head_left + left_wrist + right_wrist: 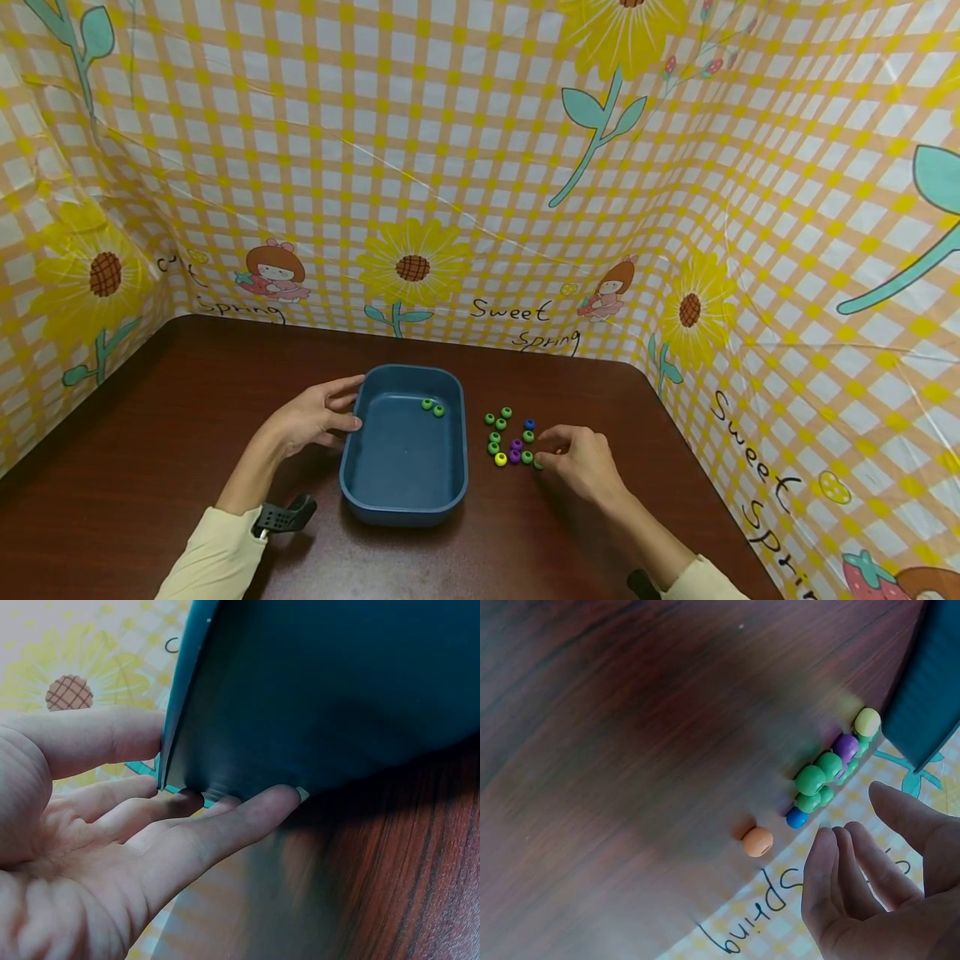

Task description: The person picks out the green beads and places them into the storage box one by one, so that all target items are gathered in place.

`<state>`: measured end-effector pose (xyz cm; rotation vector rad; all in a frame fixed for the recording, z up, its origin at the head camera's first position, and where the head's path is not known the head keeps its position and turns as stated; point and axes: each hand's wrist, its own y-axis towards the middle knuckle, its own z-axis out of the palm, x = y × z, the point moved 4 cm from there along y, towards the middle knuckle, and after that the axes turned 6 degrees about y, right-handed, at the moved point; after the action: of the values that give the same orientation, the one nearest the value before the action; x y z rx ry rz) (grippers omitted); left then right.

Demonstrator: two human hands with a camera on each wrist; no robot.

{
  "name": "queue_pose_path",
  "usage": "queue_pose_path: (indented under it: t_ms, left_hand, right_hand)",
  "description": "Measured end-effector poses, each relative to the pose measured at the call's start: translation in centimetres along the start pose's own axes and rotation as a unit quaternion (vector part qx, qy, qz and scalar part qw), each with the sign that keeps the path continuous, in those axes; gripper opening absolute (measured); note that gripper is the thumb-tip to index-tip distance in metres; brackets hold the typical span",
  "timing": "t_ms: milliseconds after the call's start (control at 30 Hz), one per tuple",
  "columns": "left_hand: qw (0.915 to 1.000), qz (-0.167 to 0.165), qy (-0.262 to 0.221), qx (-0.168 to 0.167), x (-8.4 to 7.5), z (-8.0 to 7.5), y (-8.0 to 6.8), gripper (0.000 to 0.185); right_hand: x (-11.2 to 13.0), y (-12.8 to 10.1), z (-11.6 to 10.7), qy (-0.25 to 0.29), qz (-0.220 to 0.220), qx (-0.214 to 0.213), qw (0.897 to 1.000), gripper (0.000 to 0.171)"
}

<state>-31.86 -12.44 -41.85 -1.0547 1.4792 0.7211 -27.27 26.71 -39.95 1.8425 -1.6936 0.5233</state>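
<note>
A dark blue rectangular bin (405, 471) stands on the table with two green beads (438, 411) inside, towards its far right. My left hand (315, 417) touches the bin's left side, its thumb and fingers spread. To the right of the bin lies a loose group: several green beads (494, 437), two purple beads (514, 457), a yellow bead (501, 459) and a blue bead (529, 424). My right hand (585, 462) hovers by the group's right side, thumb and fingers apart, nothing seen between them. An orange bead (758, 841) sits apart from the others in the right wrist view.
The dark brown wooden table (562, 550) meets a checked cloth (480, 183) with flower prints, which hangs behind and along both sides. A black strap (285, 515) is on the left wrist.
</note>
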Motion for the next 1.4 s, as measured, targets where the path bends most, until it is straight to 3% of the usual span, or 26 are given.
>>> queue_pose_path:
  t_ms: [1400]
  left_hand:
    - [1.0000, -0.004, -0.005, 0.002, 0.12, -0.06, 0.06, 0.080]
  right_hand:
    - [-0.92, -0.05, 0.34, 0.004, 0.000, 0.015, 1.000, 0.017]
